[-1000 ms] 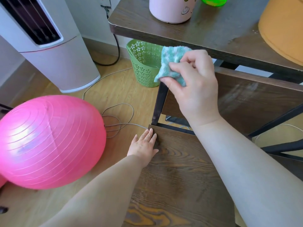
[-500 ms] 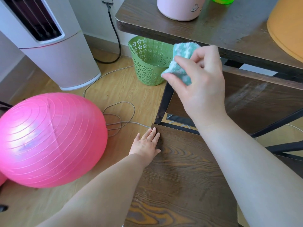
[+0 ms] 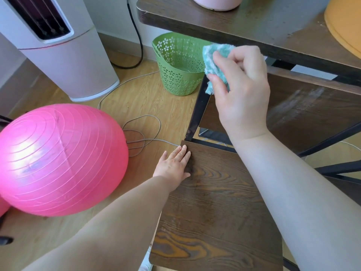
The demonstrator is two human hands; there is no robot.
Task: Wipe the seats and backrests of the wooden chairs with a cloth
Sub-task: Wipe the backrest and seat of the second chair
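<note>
Gripping bunched teal-and-white fluffy cloth [image 3: 215, 59], likely soft and light, in right hand [image 3: 241, 90] at one o'clock; resting flat left hand [image 3: 173, 165] on eleven-o'clock corner of dark wooden chair seat [image 3: 214, 212].

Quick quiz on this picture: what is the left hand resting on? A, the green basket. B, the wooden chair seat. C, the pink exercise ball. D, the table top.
B: the left hand lies flat, fingers straight, on the far left corner of the chair seat, while the right hand grips the cloth up by the backrest post.
</note>
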